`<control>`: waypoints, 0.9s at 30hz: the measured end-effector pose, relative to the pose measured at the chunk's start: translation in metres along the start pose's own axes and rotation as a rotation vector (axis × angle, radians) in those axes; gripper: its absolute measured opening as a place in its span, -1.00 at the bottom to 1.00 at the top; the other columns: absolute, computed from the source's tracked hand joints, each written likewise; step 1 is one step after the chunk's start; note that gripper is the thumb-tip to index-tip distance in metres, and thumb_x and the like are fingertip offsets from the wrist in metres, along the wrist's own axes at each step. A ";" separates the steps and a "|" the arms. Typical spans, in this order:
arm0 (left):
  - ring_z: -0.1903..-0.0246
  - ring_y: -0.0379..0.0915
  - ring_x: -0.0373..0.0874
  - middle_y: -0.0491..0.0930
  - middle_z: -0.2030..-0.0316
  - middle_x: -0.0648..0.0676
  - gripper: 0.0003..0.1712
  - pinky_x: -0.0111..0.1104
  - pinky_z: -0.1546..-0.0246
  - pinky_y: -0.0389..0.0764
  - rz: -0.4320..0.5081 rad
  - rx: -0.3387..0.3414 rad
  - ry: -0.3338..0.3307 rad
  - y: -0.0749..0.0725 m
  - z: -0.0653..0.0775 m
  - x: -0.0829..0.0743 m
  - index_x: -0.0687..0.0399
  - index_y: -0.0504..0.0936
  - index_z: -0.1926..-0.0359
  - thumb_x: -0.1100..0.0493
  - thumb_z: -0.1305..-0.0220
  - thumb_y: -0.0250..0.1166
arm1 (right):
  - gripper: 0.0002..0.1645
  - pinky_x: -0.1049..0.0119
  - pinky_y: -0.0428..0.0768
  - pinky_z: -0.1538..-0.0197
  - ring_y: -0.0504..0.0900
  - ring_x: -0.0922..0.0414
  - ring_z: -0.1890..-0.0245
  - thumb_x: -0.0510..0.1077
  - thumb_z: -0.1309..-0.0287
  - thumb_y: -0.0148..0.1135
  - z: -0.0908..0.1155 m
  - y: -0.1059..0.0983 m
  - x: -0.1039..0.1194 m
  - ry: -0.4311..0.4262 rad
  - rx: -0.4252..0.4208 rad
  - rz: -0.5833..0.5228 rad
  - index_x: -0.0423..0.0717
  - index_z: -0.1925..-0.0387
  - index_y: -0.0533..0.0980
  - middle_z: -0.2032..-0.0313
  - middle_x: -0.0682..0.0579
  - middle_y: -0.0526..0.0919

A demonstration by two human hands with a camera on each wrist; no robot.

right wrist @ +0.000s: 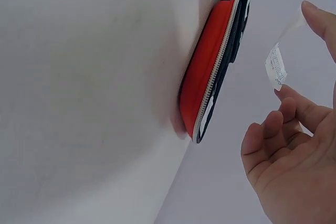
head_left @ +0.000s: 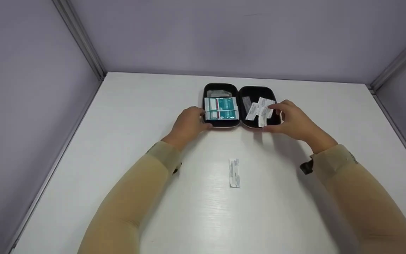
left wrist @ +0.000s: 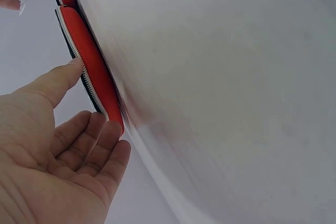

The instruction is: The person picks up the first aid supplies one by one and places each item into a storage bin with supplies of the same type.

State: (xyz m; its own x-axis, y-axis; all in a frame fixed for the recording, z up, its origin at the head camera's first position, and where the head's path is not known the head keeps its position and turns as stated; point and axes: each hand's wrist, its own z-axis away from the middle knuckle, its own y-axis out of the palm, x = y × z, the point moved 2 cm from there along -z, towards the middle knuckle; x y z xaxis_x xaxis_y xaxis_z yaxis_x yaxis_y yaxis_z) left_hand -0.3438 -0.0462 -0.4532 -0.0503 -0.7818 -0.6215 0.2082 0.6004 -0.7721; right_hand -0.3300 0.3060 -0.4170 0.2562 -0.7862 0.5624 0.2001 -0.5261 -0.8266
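A red zippered case, black inside, lies unfolded flat toward the back of the table. My left hand holds its left half at the outer edge; in the left wrist view the thumb rests on the zipper and the fingers bend at the corner. That half holds teal-and-white packets and a clear packet behind them. Over the right half, my right hand pinches a thin white paper packet with small print between thumb and index finger. Other white packets lie in that half.
One more white printed packet lies on the white table in front of the case. A pale wall stands close behind the case, with side walls to left and right.
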 end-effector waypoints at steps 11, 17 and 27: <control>-0.33 0.56 -0.04 0.66 -0.39 0.10 -0.30 -0.12 -0.54 0.59 -0.020 -0.003 -0.027 0.000 -0.001 -0.001 0.15 0.62 -0.51 -0.01 -0.50 0.58 | 0.08 -0.01 0.49 -0.08 0.50 -0.17 -0.13 0.19 -0.30 0.67 -0.008 -0.004 -0.020 0.079 -0.006 0.021 -0.26 -0.62 0.42 -0.23 -0.28 0.49; -0.26 0.58 -0.05 0.70 -0.32 0.09 -0.31 -0.13 -0.47 0.63 0.005 0.011 -0.051 0.001 0.001 -0.002 0.16 0.63 -0.49 0.02 -0.49 0.59 | 0.09 -0.07 0.51 -0.14 0.52 -0.22 -0.14 0.19 -0.30 0.65 -0.011 -0.003 -0.021 0.097 -0.001 0.017 -0.28 -0.63 0.41 -0.28 -0.32 0.48; -0.23 0.57 -0.06 0.70 -0.33 0.11 -0.33 -0.15 -0.46 0.63 0.008 -0.001 -0.034 0.001 0.005 -0.005 0.18 0.63 -0.48 0.04 -0.49 0.59 | 0.12 -0.13 0.53 -0.21 0.53 -0.25 -0.18 0.22 -0.29 0.64 -0.019 -0.004 -0.033 0.131 -0.001 0.009 -0.28 -0.63 0.40 -0.32 -0.36 0.49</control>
State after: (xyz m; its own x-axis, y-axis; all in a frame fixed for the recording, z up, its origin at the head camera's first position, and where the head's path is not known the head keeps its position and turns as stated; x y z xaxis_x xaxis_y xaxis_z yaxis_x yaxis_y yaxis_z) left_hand -0.3387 -0.0419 -0.4503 -0.0154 -0.7819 -0.6232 0.2077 0.6072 -0.7669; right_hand -0.3573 0.3280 -0.4331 0.1323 -0.8265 0.5472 0.1977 -0.5190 -0.8316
